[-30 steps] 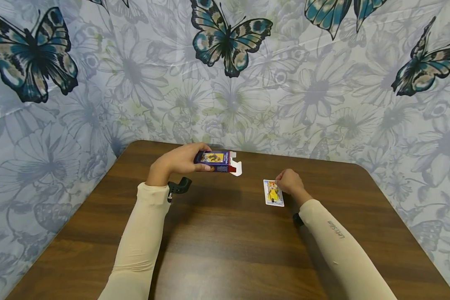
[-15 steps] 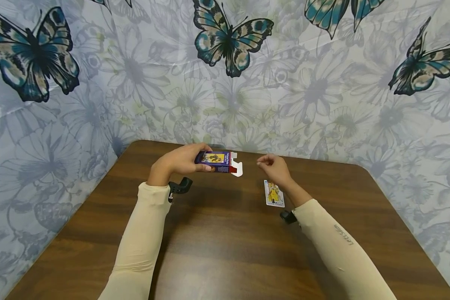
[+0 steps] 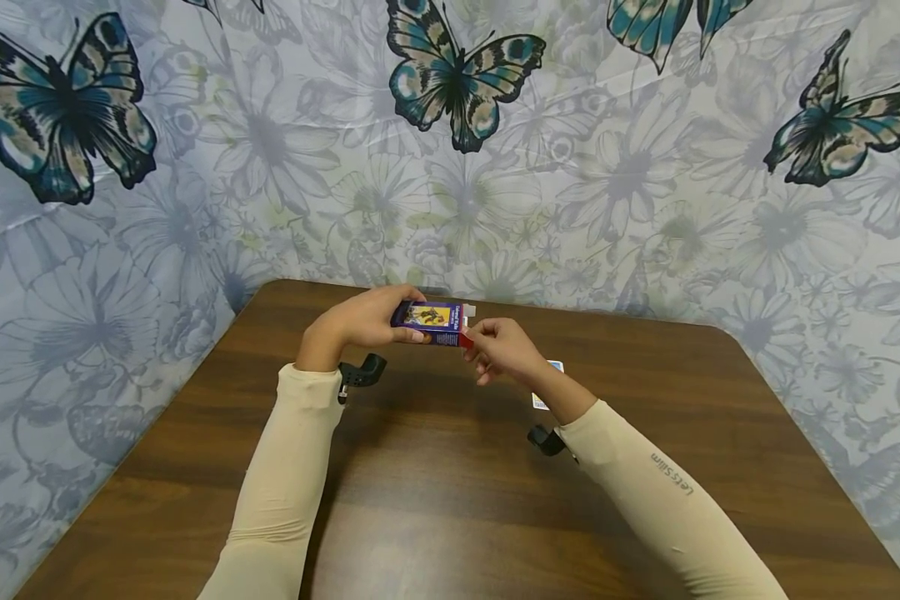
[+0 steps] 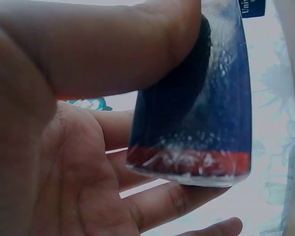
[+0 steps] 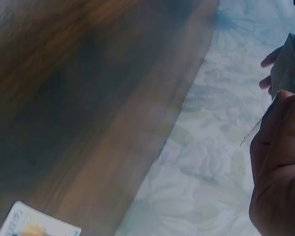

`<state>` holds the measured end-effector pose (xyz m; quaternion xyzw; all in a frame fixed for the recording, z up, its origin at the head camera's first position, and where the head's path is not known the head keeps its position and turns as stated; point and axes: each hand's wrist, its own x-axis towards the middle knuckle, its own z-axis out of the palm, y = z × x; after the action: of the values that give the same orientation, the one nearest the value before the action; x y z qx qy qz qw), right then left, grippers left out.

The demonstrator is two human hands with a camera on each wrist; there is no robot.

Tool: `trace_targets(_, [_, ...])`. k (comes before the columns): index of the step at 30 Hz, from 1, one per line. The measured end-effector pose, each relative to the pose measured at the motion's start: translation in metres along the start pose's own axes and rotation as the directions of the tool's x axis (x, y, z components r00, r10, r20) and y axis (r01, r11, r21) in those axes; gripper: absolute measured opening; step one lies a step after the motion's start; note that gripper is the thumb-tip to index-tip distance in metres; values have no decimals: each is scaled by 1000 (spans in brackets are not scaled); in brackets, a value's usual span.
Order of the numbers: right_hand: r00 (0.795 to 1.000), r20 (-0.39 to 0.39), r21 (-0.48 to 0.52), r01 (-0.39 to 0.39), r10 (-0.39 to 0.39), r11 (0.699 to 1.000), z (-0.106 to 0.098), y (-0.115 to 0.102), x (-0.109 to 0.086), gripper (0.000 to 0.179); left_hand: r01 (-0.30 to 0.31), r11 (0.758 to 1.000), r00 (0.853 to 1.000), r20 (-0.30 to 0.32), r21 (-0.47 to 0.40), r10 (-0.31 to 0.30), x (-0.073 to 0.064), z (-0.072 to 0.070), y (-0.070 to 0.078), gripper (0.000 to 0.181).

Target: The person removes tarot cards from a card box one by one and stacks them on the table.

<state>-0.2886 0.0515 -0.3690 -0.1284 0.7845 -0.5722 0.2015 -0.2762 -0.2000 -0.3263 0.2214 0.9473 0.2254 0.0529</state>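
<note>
The right hand (image 3: 504, 348) has come from the card (image 5: 37, 224) to the box (image 3: 431, 317) which the left hand (image 3: 363, 320) grasps, so both attend it; whether right fingers (image 3: 487, 327) pinch, I cannot tell.

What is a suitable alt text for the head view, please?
A person's left hand holds a blue card box over a wooden table; the right hand is at the box's open end. A white-edged card lies partly hidden behind the right wrist, with butterfly-print fabric beyond.

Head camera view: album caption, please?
A left hand grips a blue box, the right hand at its open end; a partly hidden card lies on the wooden table.
</note>
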Motion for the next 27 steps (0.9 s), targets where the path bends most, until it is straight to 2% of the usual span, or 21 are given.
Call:
trace_targets(4, [999,9,14,-38,38,999,5,-1,1,26,10,1000,1000,1,-2,-10,-1,0,0,61])
trace_targets(8, [999,26,28,-42,41,999,4,-3,-1,26,19,1000,1000,0,-4,-19,-2,0,0,62])
trace_targets(20, [999,32,37,-21,20,999,-19,3,-8,26,13,999,1000,-4,32,-13,-5,-4,-1,61])
trace_targets(27, [999,-33,39,-27,29,999,-35,6,-9,28,5,1000,1000,2,4,-5,-3,-3,-2,62])
